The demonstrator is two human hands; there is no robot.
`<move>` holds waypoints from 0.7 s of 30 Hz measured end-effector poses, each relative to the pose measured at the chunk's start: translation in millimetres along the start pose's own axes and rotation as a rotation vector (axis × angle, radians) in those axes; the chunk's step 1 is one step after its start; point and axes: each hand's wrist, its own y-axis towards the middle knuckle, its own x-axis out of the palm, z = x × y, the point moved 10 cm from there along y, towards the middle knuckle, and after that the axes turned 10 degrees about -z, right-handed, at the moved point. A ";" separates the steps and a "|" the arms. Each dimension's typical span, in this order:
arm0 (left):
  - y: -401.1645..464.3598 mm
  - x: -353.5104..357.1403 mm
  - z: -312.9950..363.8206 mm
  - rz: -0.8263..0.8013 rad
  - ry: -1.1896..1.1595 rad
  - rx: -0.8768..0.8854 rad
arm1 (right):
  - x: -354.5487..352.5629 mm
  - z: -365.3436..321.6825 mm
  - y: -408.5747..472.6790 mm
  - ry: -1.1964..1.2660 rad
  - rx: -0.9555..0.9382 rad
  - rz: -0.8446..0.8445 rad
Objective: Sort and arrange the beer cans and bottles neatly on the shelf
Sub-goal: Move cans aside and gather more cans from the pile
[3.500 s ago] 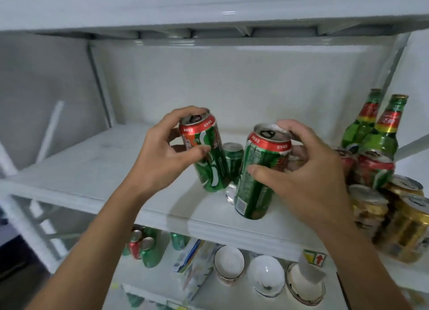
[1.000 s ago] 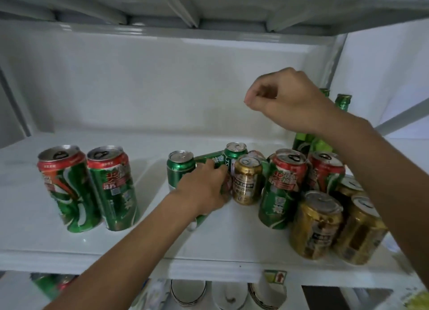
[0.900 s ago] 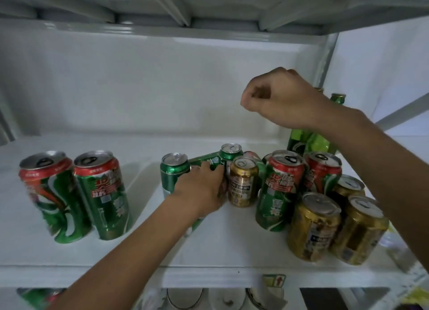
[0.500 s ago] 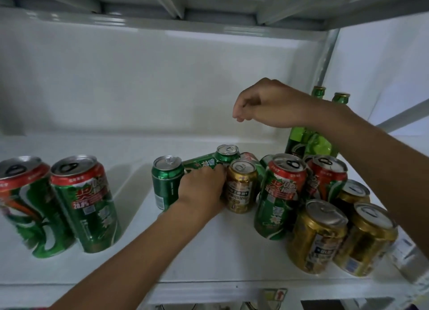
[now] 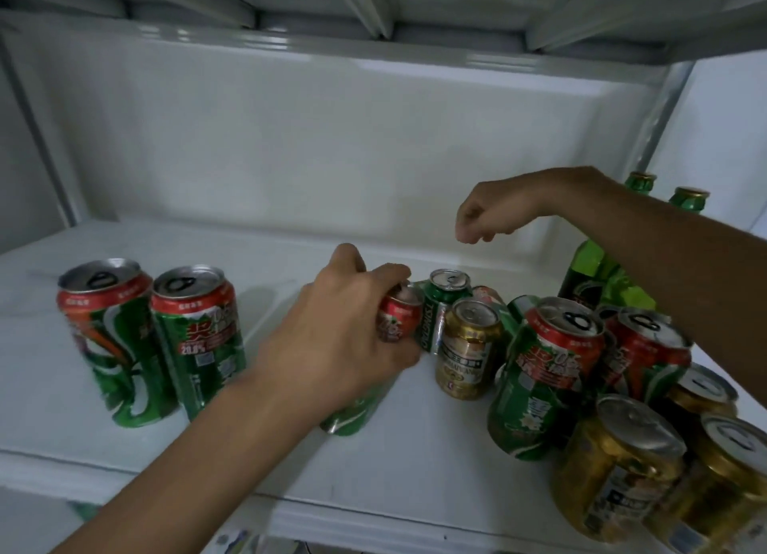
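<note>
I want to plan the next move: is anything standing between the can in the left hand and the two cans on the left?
Nothing visible. The left hand grips a can; bare shelf lies between it and the two cans.

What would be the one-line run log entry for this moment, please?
left hand: grips red-and-green beer can | right hand: curled, holds nothing, above cans | two red-and-green cans: upright, shelf left
</note>
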 end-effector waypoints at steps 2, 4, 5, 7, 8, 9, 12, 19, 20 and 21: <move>-11.4 -15.4 -15.7 0.075 -0.065 -0.030 | 1.0 5.4 7.6 -0.014 0.029 -0.035; -19.1 -19.2 -24.3 0.092 -0.071 -0.052 | 6.8 8.6 18.2 -0.054 0.062 -0.082; -20.6 -17.9 -27.0 0.081 -0.060 -0.062 | 10.2 8.6 23.6 -0.080 0.075 -0.105; -20.9 -16.2 -31.2 0.050 -0.013 -0.071 | 17.6 6.7 34.0 -0.100 0.090 -0.160; -20.9 -16.8 -32.7 0.035 0.024 -0.067 | 21.9 4.4 38.8 -0.095 0.089 -0.189; -20.7 -17.6 -33.6 0.022 0.062 -0.057 | 26.1 1.1 44.1 -0.095 0.082 -0.213; -22.0 -15.4 -33.7 -0.009 0.115 -0.022 | 37.7 -10.0 62.5 -0.154 0.042 -0.252; -22.3 -15.4 -24.3 0.035 0.207 0.056 | 63.0 -21.3 94.5 -0.176 -0.041 -0.399; -21.9 -15.2 -26.4 0.030 0.207 0.055 | 66.1 -22.8 97.9 -0.179 -0.050 -0.418; -21.4 -15.0 -29.0 0.029 0.193 0.054 | 68.1 -23.0 102.2 -0.171 -0.053 -0.429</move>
